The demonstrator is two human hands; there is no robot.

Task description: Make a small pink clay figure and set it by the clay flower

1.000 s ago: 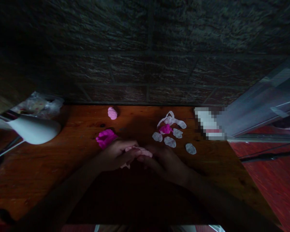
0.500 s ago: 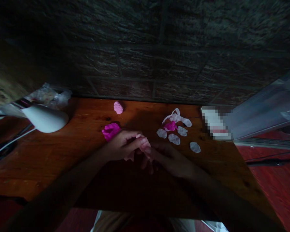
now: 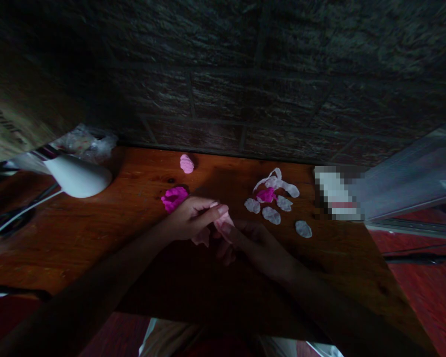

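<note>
Between my two hands is a soft, pale pink piece of clay-like material (image 3: 224, 224). My left hand (image 3: 195, 218) is closed on its left side, with the thumb on top, and a flap of the same pink hangs below those fingers. My right hand (image 3: 258, 245) pinches the piece's right side; its lower fingers are in shadow. Just behind my left hand lies a magenta crumpled lump (image 3: 174, 199). A light pink lump (image 3: 187, 163) sits farther back. To the right are several thin whitish petal-like pieces (image 3: 271, 215) around a smaller magenta piece (image 3: 266, 195).
A white lamp-like cone (image 3: 80, 176) with a cable stands on the wooden table (image 3: 134, 198) at left, near a clear plastic bag (image 3: 91, 144) and a cardboard box (image 3: 11, 119). A blurred-out white object (image 3: 336, 193) lies right, beside a transparent panel (image 3: 412, 168). A brick-patterned wall rises behind.
The view has shifted slightly, so the table things appear a little farther right. Both hands stay together on the pale pink piece, with small finger movements.
</note>
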